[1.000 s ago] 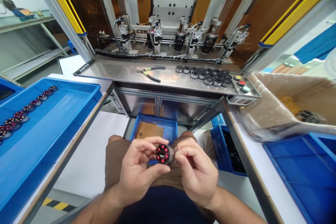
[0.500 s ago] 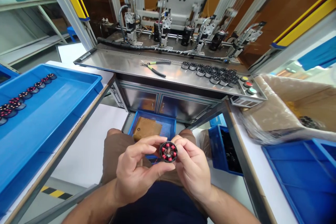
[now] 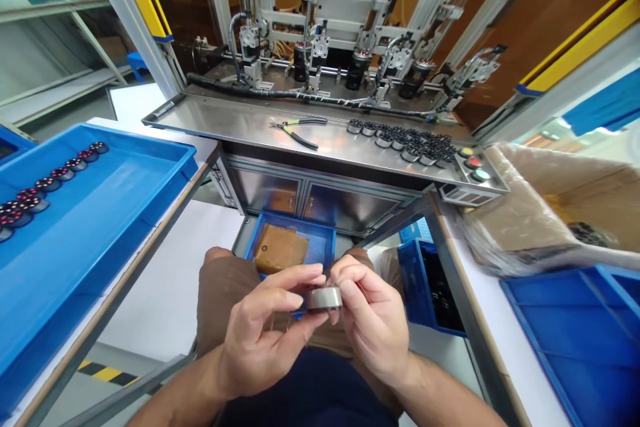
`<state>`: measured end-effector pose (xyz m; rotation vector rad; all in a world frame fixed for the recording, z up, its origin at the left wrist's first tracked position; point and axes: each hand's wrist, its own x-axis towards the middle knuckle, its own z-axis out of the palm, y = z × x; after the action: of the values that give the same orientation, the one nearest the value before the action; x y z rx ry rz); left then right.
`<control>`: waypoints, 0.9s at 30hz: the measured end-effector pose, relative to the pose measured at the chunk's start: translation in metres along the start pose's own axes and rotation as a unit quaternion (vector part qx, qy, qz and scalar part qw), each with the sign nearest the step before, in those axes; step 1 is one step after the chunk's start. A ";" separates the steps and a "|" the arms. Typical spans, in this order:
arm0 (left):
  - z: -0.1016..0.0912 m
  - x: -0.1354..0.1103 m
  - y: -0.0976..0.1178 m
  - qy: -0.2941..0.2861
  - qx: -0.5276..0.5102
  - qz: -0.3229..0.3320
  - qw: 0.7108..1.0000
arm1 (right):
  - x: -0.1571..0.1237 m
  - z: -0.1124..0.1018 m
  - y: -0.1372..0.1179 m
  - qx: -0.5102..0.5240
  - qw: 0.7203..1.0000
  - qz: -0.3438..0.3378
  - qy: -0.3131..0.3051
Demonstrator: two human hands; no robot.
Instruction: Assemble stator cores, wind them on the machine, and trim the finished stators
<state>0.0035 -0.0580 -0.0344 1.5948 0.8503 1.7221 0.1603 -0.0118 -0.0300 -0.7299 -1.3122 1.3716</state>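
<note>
Between my hands, above my lap, is a motor stator [image 3: 323,299], a short round part with a smooth grey metal side turned toward me. My left hand [image 3: 273,320] grips its left side with the thumb below and the fingers above. The fingertips of my right hand [image 3: 370,310] are pinched together at its upper right edge; whether they also hold a thin wire there I cannot make out. The red windings inside the stator are hidden at this angle.
A blue tray [image 3: 125,193] on the left holds a row of wound stators [image 3: 63,173]. Ahead, cutting pliers [image 3: 300,133] and many black-topped stators [image 3: 410,140] lie on the machine's metal ledge [image 3: 225,121], beside push buttons [image 3: 473,163]. A plastic-lined carton [image 3: 525,213] stands right.
The stator has been tipped, so its side faces me instead of the open face with red windings. In the machine, the upper rods over the black fixtures look raised.
</note>
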 end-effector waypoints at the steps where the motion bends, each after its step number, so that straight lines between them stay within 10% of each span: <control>1: 0.000 0.000 0.000 -0.004 -0.009 -0.002 1.000 | 0.001 0.000 -0.003 -0.026 0.999 -0.020 -0.001; 7: -0.002 0.012 -0.003 -0.012 -0.139 -0.152 0.979 | 0.009 -0.011 -0.020 -0.216 0.937 -0.268 -0.054; 12: -0.002 0.025 -0.002 -0.119 -0.335 -0.454 0.817 | 0.014 -0.028 -0.027 -0.311 0.861 -0.384 -0.124; 16: 0.002 0.025 0.002 -0.058 -0.327 -0.451 0.829 | 0.017 -0.037 -0.027 -0.291 0.850 -0.415 -0.146; 23: 0.003 0.024 0.001 -0.020 -0.314 -0.427 0.848 | 0.017 -0.047 -0.017 -0.208 0.933 -0.267 -0.125; 27: 0.005 0.025 0.002 -0.031 -0.314 -0.427 0.847 | 0.022 -0.044 -0.026 -0.215 0.918 -0.296 -0.150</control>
<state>0.0071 -0.0388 -0.0180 0.6467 0.6931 1.0963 0.2023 0.0180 -0.0099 -0.3492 -1.9227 0.7202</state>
